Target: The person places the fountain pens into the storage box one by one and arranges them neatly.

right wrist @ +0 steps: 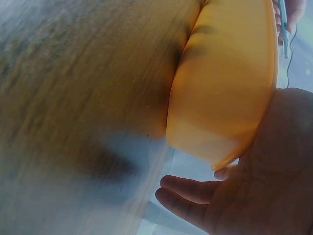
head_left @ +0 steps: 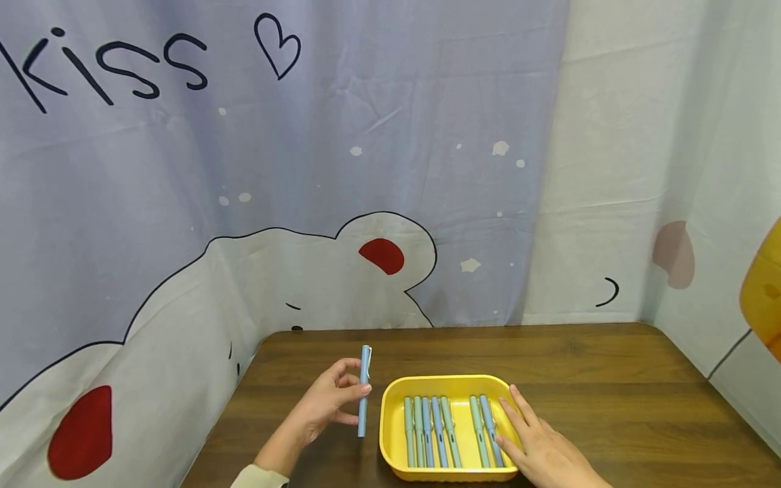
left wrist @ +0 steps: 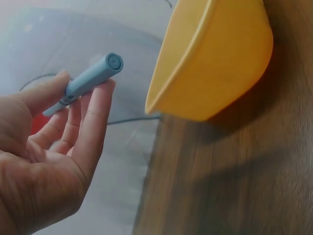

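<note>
My left hand (head_left: pixel 330 401) pinches a light blue pen (head_left: pixel 363 400) between thumb and fingers, left of a yellow plastic tray (head_left: pixel 390 453). The pen stands nearly upright in the head view, its clip at the top. In the left wrist view, the round end of the pen (left wrist: pixel 115 61) faces the camera. Several green pens (head_left: pixel 409 427) and blue pens (head_left: pixel 439 434) lie side by side in the tray, in two groups with a gap between. My right hand (head_left: pixel 543 447) rests at the tray's right rim, fingers extended, some of them over the edge.
The tray stands on a brown wooden table (head_left: pixel 610 400). Behind and beside the table hangs a printed curtain (head_left: pixel 396 135) with cartoon figures and lettering. The tray's outer wall (right wrist: pixel 220 88) rises from the tabletop in the right wrist view.
</note>
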A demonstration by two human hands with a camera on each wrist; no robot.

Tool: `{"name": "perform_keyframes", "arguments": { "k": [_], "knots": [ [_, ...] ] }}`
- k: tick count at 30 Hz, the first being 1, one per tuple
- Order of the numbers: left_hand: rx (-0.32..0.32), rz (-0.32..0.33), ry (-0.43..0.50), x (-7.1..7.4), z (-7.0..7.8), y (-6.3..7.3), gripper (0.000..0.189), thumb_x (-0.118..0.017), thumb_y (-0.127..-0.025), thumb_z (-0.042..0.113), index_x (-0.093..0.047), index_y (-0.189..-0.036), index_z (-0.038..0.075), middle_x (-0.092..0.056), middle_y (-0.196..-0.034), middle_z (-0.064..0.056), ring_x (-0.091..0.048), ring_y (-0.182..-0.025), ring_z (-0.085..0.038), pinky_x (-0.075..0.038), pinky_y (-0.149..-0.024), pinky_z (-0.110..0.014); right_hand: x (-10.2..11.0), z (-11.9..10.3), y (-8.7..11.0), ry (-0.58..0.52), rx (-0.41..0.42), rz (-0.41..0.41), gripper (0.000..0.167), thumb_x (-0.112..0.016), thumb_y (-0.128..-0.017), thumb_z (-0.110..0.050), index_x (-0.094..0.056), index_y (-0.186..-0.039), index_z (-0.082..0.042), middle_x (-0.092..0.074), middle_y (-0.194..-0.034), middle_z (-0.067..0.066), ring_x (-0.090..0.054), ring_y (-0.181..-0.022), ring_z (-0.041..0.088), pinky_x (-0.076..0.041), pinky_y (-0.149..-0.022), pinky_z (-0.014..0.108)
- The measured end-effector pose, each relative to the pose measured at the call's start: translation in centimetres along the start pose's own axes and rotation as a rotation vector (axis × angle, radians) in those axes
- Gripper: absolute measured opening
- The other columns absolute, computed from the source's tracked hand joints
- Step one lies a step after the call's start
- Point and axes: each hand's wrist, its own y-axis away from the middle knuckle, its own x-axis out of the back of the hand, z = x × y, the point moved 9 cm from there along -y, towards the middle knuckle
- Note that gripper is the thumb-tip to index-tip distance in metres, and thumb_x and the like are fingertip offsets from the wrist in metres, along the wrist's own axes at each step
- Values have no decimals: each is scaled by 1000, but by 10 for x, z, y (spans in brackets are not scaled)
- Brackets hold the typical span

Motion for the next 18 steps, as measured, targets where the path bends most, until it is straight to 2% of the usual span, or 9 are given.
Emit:
{"name": "perform_keyframes", "arguments": {
  "k": [11, 18],
  "knots": [
    [-11, -33, 29, -28, 2, -4, 51, -73, -94, 14, -46, -136, 1, -61, -100, -8, -64, -94, -22, -61, -70, -51, 0, 0, -1, -1, 3, 3, 75, -57, -100, -53, -40, -155, -7, -20, -167, 16, -54, -126, 50, -53, -84, 62],
    [-14, -52, 32, -46, 3, -7, 52, -74, -93, 16, -48, -136, 1, -61, -101, -7, -65, -90, -19, -62, -65, -43, 1, -1, 0, 0, 3, 4, 74, -56, -100, -53, -39, -156, -7, -20, -168, 15, -53, -127, 50, -52, -87, 63]
  ]
}}
